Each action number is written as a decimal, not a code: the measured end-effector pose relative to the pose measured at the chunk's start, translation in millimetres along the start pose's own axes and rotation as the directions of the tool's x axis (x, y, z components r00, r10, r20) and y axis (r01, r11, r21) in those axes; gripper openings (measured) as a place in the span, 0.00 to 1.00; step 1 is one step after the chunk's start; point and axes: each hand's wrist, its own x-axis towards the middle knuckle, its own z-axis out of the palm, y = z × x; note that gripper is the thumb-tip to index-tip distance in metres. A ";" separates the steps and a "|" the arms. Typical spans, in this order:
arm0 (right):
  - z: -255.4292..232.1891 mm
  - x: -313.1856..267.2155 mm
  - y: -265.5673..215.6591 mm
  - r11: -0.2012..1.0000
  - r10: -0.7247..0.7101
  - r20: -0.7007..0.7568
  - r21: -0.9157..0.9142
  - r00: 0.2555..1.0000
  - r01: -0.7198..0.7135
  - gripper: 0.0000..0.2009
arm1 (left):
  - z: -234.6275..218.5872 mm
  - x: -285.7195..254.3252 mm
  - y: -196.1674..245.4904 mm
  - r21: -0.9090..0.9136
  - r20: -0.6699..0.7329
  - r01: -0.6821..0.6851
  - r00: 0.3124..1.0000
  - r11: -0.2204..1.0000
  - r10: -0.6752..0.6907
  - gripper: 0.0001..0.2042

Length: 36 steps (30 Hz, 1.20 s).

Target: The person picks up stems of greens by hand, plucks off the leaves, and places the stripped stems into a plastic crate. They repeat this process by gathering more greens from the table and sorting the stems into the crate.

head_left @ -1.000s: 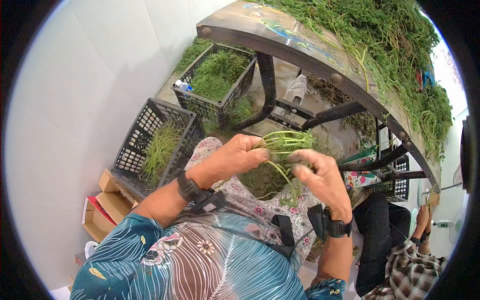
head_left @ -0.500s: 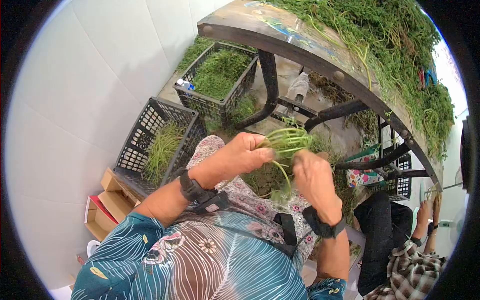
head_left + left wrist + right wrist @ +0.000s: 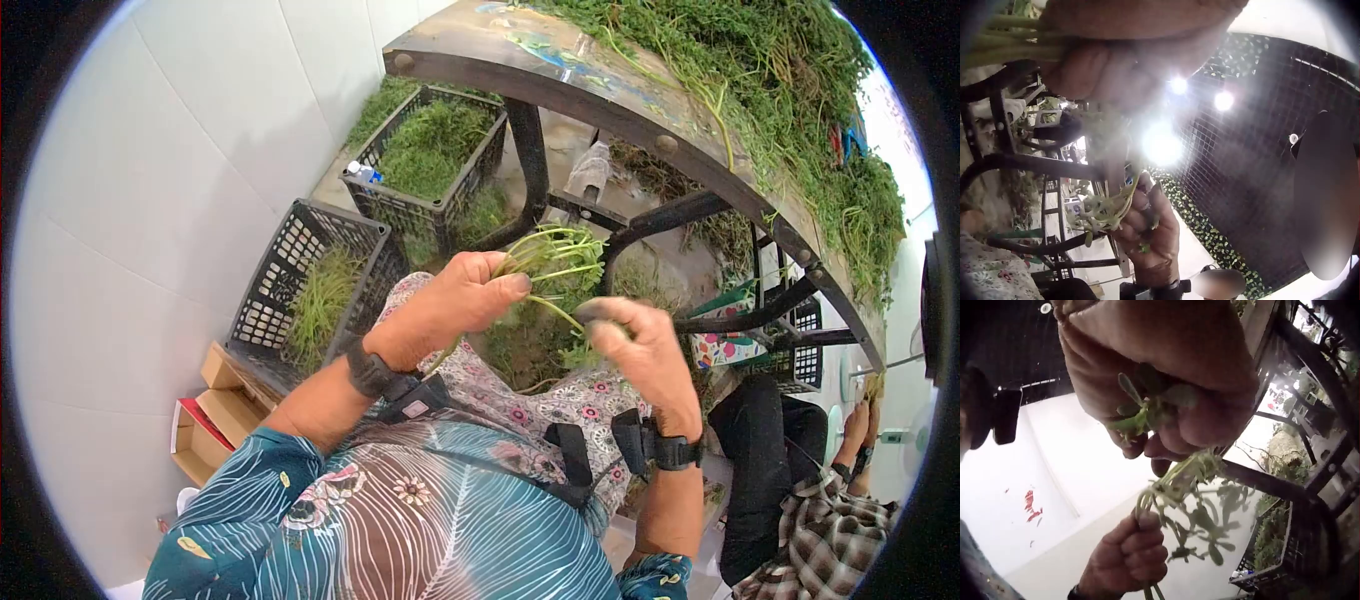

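Observation:
My left hand [image 3: 470, 292] grips a bunch of thin green stems [image 3: 562, 262] with small leaves, which fans out beyond the thumb. One stem reaches from the bunch toward my right hand [image 3: 645, 350], whose thumb and fingers pinch at its leafy end. In the right wrist view, a small leafy sprig [image 3: 1147, 414] pokes out between the right fingers. Below it, the left hand [image 3: 1127, 556] stays closed round the stems. The left wrist view shows the right hand [image 3: 1155, 234] beside the pale leafy stems, with bits of green against the fingers.
A black crate [image 3: 268, 270] with cut stems stands at my left, another crate [image 3: 420, 205] of greens behind it. Ahead is a table [image 3: 590, 95] heaped with greens [image 3: 760, 80], on black metal legs. A cardboard box [image 3: 215, 415] lies low left; another person [image 3: 830, 520] sits at right.
My right hand swung in close to the bunch, then back out to the right. The left hand shifted slightly left and up, still holding the stems, which now fan upward.

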 end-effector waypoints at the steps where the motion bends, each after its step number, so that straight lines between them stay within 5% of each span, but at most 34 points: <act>1: 3.0 1.8 0.0 0.998 -0.026 0.085 -0.050 0.996 0.030 0.10 | 0.3 -0.2 0.3 -0.009 0.005 -0.006 1.000 1.000 0.006 0.11; 5: 11.9 0.4 15.1 0.994 -0.053 0.198 -0.082 0.979 0.070 0.10 | -4.1 -2.8 2.5 0.024 0.000 -0.028 1.000 0.999 0.028 0.11; 12: 16.6 -10.2 26.1 0.985 -0.065 0.104 -0.150 0.992 0.081 0.10 | -3.0 0.6 -3.6 -0.034 0.006 -0.019 1.000 0.999 0.019 0.10; 19: 29.1 -9.8 29.1 0.978 0.089 0.051 0.185 0.995 -0.097 0.10 | -11.4 0.9 -11.7 -0.113 -0.029 -0.023 0.999 0.993 0.020 0.09; 25: 30.3 -13.7 26.0 0.951 0.149 0.061 0.263 0.987 -0.160 0.10 | -11.9 0.9 -14.3 -0.061 -0.039 -0.044 0.998 0.997 0.042 0.09; 30: 25.1 -12.5 22.9 0.917 0.239 0.166 0.286 0.957 -0.278 0.12 | -6.1 3.7 -17.4 0.156 -0.085 -0.164 0.980 0.974 0.179 0.12; 36: 41.3 -7.3 31.2 0.971 0.182 -0.004 0.161 0.983 -0.179 0.12 | -6.4 -1.9 -8.9 0.228 -0.057 -0.161 0.982 0.960 0.179 0.12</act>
